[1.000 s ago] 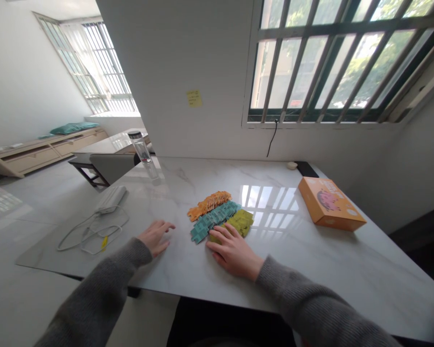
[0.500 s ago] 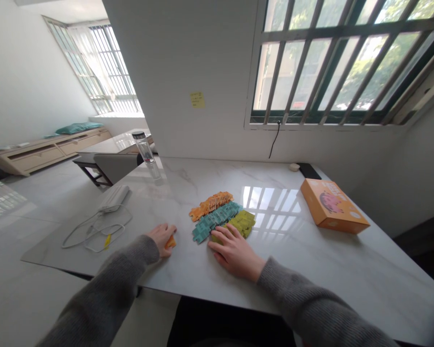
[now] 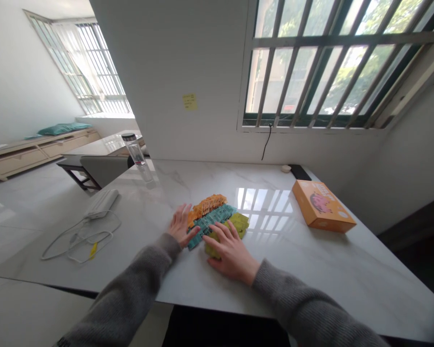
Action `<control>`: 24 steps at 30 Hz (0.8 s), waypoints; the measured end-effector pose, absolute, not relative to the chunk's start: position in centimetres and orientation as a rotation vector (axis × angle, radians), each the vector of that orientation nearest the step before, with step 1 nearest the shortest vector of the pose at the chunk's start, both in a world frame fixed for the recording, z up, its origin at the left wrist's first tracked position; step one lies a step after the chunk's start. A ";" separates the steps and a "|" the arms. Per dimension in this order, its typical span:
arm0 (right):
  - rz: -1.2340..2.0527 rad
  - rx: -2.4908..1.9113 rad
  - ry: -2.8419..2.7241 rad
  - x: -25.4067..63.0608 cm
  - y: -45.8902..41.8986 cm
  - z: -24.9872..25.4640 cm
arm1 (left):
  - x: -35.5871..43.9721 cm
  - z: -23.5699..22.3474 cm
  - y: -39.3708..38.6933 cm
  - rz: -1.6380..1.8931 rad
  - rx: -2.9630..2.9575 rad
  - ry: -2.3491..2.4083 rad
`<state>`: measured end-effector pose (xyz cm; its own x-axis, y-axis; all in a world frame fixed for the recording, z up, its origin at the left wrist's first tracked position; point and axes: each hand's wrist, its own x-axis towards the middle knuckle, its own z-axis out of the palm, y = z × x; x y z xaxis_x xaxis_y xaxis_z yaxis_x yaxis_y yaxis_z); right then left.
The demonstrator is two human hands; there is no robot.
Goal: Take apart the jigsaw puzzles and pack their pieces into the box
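Three slanting rows of puzzle-like flat pieces lie side by side on the white marbled table (image 3: 271, 270). Farthest back is the row of orange pieces (image 3: 210, 204), its pieces overlapping closely. Teal pieces (image 3: 213, 218) make up the middle row, and green pieces (image 3: 241, 224) the nearest. At the left end of the orange and teal rows is my left hand (image 3: 181, 226), fingers spread and touching the edge of the pieces. My right hand (image 3: 231, 250) rests with spread fingers over the green row, covering part of it.
An orange box (image 3: 323, 206) stands at the right, with a black flat object (image 3: 300, 172) and a small white item (image 3: 285, 168) behind it. To the left lie a white power strip (image 3: 101, 203) with its cable (image 3: 75, 246) and a clear bottle (image 3: 134, 150).
My left hand has moved right, from the orange piece lying apart to the left end of the rows. My right hand stays over the green pieces. The view has shifted slightly.
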<state>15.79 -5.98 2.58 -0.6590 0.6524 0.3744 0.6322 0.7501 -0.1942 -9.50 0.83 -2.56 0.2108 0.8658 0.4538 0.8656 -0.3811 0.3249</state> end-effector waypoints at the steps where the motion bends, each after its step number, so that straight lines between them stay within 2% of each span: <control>1: 0.065 -1.016 -2.503 15.8 -5.8 2.6 | -8.9 -3.0 0.5 0.836 2.465 1.751; 7: 0.067 -1.316 -2.403 17.0 -3.8 2.2 | -5.4 -2.0 0.5 0.545 2.461 1.800; 13: 0.086 -1.425 -2.439 19.9 -1.7 2.1 | -1.9 -0.5 1.7 0.511 2.427 1.831; 24: -0.015 -1.332 -2.494 26.3 5.4 1.7 | 6.9 -1.0 4.2 0.592 2.141 2.141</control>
